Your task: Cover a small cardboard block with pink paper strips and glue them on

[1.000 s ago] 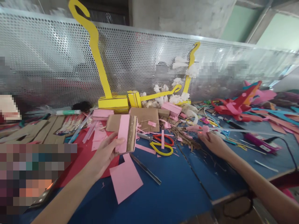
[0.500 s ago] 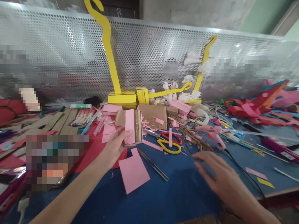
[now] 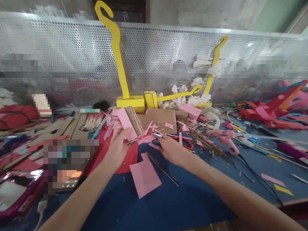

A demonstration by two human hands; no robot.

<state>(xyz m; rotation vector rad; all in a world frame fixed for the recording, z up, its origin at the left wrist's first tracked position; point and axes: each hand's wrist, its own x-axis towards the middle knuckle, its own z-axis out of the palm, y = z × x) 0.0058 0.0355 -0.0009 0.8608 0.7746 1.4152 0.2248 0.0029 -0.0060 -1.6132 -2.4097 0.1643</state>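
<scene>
The left hand grasps a small block, thumb against its pink face; the block is raised off the counter and tilted, its top leaning left, with a strip of brown cardboard showing along its right side. Under this hand lies a red sheet, and behind the block stands a yellow form with a tall hooked stem. Slightly to the right, nearer the viewer, a notched pink sheet rests flat on the blue surface. Beyond it is a piece of brown cardboard strewn with pink scraps, and just right of the sheet lies a slim dark metal tool. Next comes the right hand, its bent fingertips at the scissors; whether it has gripped them I cannot tell, as it hides much of the handles, though a red loop shows past it. Farther right, a pink glue gun lies with its black cord trailing toward the near edge. Red ribbon-like paper sits well beyond, at the far right.
</scene>
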